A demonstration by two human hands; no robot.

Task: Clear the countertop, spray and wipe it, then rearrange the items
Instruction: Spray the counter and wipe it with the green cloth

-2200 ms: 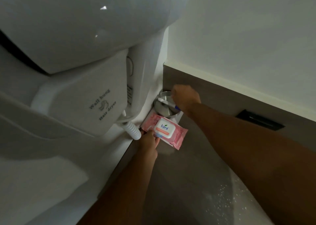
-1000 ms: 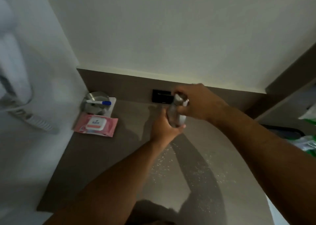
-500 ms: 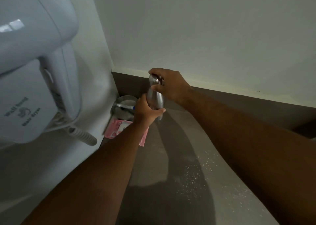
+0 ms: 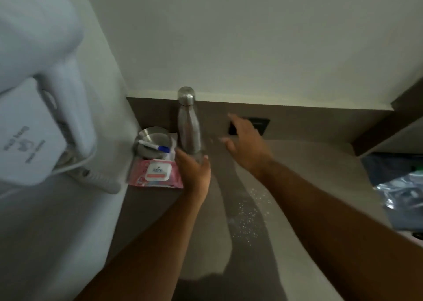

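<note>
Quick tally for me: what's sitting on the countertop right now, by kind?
Steel bottle: 1, upright, base held by the left hand
Round steel container: 1
Toothbrush: 1, lying across the container
Pink wipes pack: 1
Total: 4
The right hand holds nothing.

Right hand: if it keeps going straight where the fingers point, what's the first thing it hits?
Most likely the black wall socket on the brown backsplash: the right hand, fingers spread open, points up and back at it. Depth is unclear; nothing else shows between them.
</note>
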